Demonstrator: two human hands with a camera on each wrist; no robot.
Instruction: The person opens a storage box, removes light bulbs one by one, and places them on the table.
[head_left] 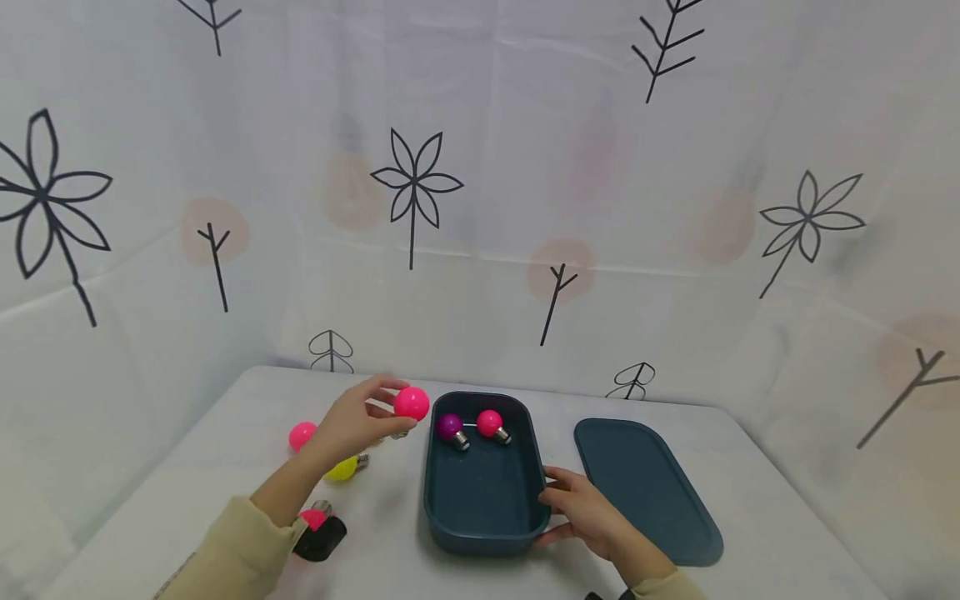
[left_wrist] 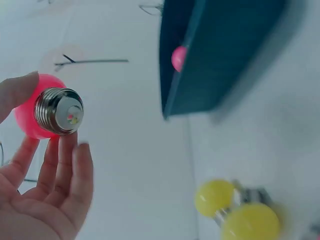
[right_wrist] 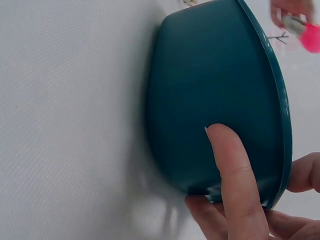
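My left hand [head_left: 358, 423] pinches a pink light bulb [head_left: 411, 403] by its round globe, above the table at the container's left rim. The bulb's silver screw base [left_wrist: 62, 111] faces the left wrist camera. A dark blue rectangular container [head_left: 487, 508] stands upright on the table. Inside its far end lie a purple bulb [head_left: 450, 427] and another pink bulb [head_left: 490, 422]. My right hand [head_left: 588, 510] grips the container's near right side, with one finger [right_wrist: 232, 165] along the outer wall and others at the rim.
A flat blue lid [head_left: 648, 492] lies right of the container. Left of it, partly behind my left arm, are a pink bulb [head_left: 302, 436], yellow bulbs [left_wrist: 251, 223] and another pink bulb [head_left: 312, 518] by the black wrist camera [head_left: 321, 540]. A patterned white curtain [head_left: 480, 208] hangs behind.
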